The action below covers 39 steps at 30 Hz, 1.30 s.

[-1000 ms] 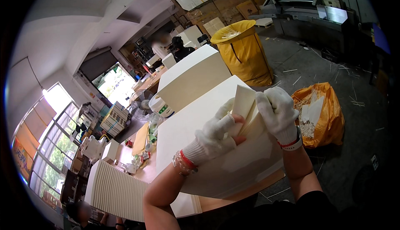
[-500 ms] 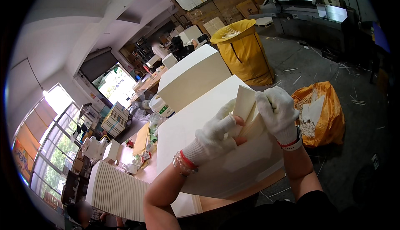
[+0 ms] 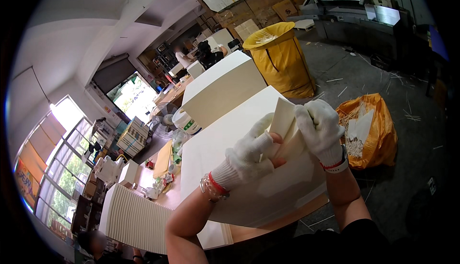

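Observation:
Both of my hands wear white knit gloves over a tall stack of large white paper sheets [image 3: 215, 139]. A few sheets [image 3: 284, 114] at the stack's near right corner are bent up and folded back between the hands. My left hand [image 3: 251, 150] is closed around their left side, with bare thumb and fingertip showing through the glove. On the right side, my right hand [image 3: 318, 126] grips the lifted sheets with its fingers curled in. How many sheets are bent up I cannot tell.
Behind stands another white paper stack [image 3: 223, 82]. At the right are a yellow bin bag [image 3: 282, 67] and an orange bag [image 3: 378, 134] of paper strips. A ridged stack [image 3: 136, 221] lies lower left, beside a seated person. A white bucket [image 3: 184, 120] and fan stand left.
Both hands keep their grip on the bent sheets. They have shifted only slightly to the right.

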Each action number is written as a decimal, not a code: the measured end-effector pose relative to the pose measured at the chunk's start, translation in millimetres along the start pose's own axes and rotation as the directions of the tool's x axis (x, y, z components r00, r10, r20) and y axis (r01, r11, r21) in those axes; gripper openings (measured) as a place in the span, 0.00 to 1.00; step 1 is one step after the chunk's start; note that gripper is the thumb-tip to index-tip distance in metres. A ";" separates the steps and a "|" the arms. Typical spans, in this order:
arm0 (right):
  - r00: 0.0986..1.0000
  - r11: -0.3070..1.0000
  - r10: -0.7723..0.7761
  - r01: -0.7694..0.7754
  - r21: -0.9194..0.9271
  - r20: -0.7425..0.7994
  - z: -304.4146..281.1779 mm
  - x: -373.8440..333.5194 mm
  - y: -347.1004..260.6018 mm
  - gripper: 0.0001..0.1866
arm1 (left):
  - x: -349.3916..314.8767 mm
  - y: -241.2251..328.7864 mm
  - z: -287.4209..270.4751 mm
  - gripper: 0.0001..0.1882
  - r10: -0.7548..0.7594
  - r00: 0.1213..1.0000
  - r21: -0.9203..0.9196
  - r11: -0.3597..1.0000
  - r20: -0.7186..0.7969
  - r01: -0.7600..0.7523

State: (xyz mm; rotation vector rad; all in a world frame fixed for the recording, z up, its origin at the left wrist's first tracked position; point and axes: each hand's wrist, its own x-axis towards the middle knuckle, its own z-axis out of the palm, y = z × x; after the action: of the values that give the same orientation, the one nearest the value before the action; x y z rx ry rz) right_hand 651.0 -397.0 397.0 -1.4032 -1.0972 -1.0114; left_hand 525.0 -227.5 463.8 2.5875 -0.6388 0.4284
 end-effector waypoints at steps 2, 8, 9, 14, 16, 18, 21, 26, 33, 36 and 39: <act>1.000 1.000 -0.012 0.012 -0.007 0.000 0.7 0.6 -0.5 0.14 | -2.9 2.7 -1.5 0.20 -0.093 0.996 0.043 0.995 0.004 0.093; 0.998 0.997 0.055 -0.053 0.053 -0.019 1.0 0.9 -4.5 0.09 | -2.6 1.4 -0.4 0.25 -0.066 0.998 0.023 0.998 -0.011 0.066; 0.994 0.989 0.111 -0.110 0.100 0.003 -1.3 2.1 -5.5 0.08 | -3.8 0.3 -0.4 0.26 -0.082 0.996 0.065 0.995 0.014 0.081; 0.996 0.995 0.093 -0.092 0.041 -0.007 0.2 4.7 -9.9 0.06 | -3.8 4.4 -8.6 0.25 -0.138 0.982 0.062 0.990 0.130 0.131; 0.994 0.992 0.114 -0.114 0.053 0.007 -1.1 4.8 -9.4 0.06 | -2.1 4.7 -3.3 0.24 -0.053 0.998 0.042 0.998 0.022 0.052; 0.995 0.994 0.101 -0.101 0.050 -0.003 -0.8 3.8 -7.4 0.07 | -0.6 4.7 -1.0 0.22 -0.043 0.999 0.043 0.998 -0.021 0.044; 0.999 0.999 0.047 -0.047 0.021 0.000 0.6 1.8 -6.2 0.09 | -2.8 7.2 -3.5 0.22 -0.123 0.992 0.063 0.990 -0.004 0.123; 0.999 0.994 -0.038 0.039 -0.103 0.014 0.1 -3.6 -2.7 0.13 | -4.6 -1.6 -1.9 0.22 -0.147 0.989 -0.001 0.989 0.022 0.147; 0.998 0.998 -0.066 0.066 -0.008 0.022 -6.9 7.0 -38.6 0.08 | -12.1 -4.2 -2.9 0.30 0.040 0.990 0.156 0.988 -0.138 -0.019; 0.954 0.999 -0.023 0.011 0.041 0.298 -2.9 -7.5 -62.5 0.05 | -15.1 12.0 4.8 0.31 0.012 0.972 0.357 0.931 -0.233 0.074; 0.948 0.997 0.037 -0.055 0.047 0.318 -5.7 -6.6 -61.9 0.07 | -23.3 15.3 19.5 0.27 0.042 0.971 0.528 0.844 -0.236 0.092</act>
State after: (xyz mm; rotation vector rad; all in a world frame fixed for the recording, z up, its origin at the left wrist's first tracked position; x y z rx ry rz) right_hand 589.2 -400.8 405.0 -1.5748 -1.3081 -0.7310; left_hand 501.3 -240.6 443.2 2.9851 -0.4403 1.0234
